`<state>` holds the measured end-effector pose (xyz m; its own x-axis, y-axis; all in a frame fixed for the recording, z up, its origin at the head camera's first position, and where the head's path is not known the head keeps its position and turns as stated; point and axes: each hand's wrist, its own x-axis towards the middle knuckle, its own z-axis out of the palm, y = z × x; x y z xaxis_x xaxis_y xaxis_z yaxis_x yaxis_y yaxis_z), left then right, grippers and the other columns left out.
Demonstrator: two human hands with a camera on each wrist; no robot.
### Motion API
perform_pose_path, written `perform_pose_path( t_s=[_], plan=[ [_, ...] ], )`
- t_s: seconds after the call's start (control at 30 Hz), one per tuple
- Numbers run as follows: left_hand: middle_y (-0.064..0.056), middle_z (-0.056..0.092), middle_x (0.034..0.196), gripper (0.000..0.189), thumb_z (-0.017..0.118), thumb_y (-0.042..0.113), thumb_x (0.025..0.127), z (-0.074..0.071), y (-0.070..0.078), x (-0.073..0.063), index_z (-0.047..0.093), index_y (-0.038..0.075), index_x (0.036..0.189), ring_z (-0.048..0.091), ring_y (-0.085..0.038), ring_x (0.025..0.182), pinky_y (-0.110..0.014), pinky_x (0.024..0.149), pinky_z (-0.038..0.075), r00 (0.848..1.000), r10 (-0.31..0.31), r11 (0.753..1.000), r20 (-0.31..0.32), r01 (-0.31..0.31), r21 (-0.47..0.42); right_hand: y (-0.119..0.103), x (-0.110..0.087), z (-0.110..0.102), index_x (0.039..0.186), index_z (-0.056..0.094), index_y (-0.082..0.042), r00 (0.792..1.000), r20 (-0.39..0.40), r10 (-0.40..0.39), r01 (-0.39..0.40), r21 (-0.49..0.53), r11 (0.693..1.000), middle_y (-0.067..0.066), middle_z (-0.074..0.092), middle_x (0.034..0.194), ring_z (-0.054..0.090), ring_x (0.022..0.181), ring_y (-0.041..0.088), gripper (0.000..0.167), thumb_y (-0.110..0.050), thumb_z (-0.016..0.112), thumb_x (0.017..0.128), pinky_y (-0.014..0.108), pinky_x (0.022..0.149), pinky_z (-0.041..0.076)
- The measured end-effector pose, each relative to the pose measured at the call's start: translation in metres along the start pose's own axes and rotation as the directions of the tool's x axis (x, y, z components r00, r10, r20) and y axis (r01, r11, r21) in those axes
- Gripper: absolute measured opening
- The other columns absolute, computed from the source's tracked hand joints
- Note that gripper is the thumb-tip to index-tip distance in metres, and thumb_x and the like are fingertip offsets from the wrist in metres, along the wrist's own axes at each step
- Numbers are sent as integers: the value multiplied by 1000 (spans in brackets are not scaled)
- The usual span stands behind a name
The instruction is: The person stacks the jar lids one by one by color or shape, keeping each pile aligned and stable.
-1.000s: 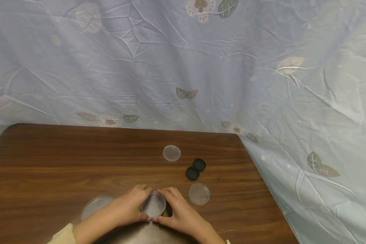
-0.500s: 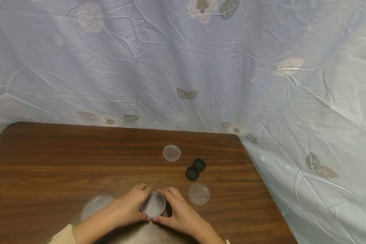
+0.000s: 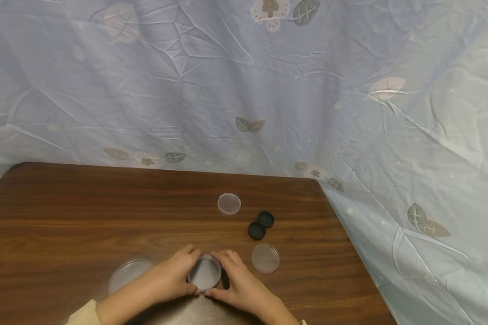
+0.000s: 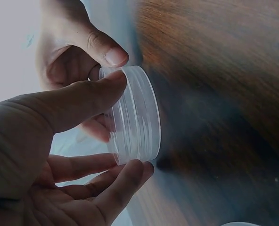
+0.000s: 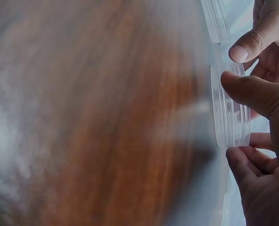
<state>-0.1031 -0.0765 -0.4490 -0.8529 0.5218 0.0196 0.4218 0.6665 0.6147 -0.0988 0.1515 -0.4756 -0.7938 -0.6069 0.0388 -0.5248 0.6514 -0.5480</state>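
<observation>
Near the table's front in the head view, both hands hold a round clear plastic petri dish [image 3: 204,274] between them. My left hand [image 3: 175,274] grips its left side, thumb at the near edge and fingers at the far edge. From the other side my right hand [image 3: 236,280] grips it the same way, and the two thumbs are close together. In the left wrist view the petri dish [image 4: 142,113] shows several rims along its side wall, its flat face toward the tabletop. The right wrist view shows the right thumb and fingertips on opposite edges of the petri dish [image 5: 230,113].
A larger clear dish [image 3: 124,274] lies left, partly behind the left forearm. To the right lies another clear dish [image 3: 265,258]. Farther back are two touching black round caps [image 3: 256,230] and a clear round lid or dish [image 3: 229,203]. A patterned curtain [image 3: 211,90] hangs behind the table.
</observation>
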Motion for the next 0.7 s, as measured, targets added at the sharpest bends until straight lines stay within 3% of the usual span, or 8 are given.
perform_pose_path(
  t_s=[0.27, 0.7],
  plan=[
    [-13, 65, 116, 72, 97, 17, 67, 1, -1, -2, 64, -1, 127, 67, -25, 102, -45, 78, 62, 1000, 14, 1000, -1, -14, 6, -2, 1, 1, 152, 48, -11, 1000, 2, 8, -8, -34, 999, 3, 58, 146, 55, 138, 20, 74, -44, 78, 93, 40, 115, 52],
    [-12, 64, 114, 70, 96, 15, 67, 2, -2, -1, 64, -1, 127, 67, -23, 99, -41, 75, 61, 1000, 21, 1000, -5, -21, 0, 0, 1, 1, 152, 47, -12, 1000, 3, 20, -20, -40, 999, 2, 58, 145, 55, 136, 17, 74, -45, 77, 94, 35, 111, 53]
  ],
)
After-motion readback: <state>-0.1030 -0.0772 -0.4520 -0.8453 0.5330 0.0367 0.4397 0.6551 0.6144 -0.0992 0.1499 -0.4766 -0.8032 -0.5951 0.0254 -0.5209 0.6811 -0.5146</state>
